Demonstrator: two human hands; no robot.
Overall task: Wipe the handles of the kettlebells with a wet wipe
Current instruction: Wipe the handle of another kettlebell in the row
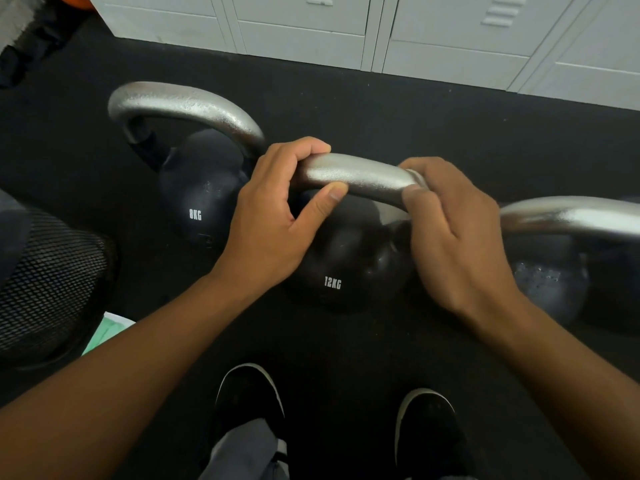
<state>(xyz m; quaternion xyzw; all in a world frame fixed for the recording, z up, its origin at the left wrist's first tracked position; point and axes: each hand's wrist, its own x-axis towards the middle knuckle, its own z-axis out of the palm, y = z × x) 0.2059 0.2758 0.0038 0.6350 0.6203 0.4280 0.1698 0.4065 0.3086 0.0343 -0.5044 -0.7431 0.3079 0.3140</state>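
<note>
Three black kettlebells with silver handles stand in a row on the dark floor. The middle one, marked 12KG (341,268), has its handle (360,176) held at both ends. My left hand (277,209) grips the handle's left end with fingers over the top and thumb below. My right hand (453,237) curls round the right end; a thin pale edge shows under its fingers, and I cannot tell whether it is a wipe. The 8KG kettlebell (199,188) stands to the left, its handle (183,105) bare. A third kettlebell (561,282) sits at the right.
White metal lockers (381,32) line the back wall. A black mesh seat (45,282) stands at the left, with a green and white packet (107,329) beside it on the floor. My two black shoes (249,403) are at the bottom.
</note>
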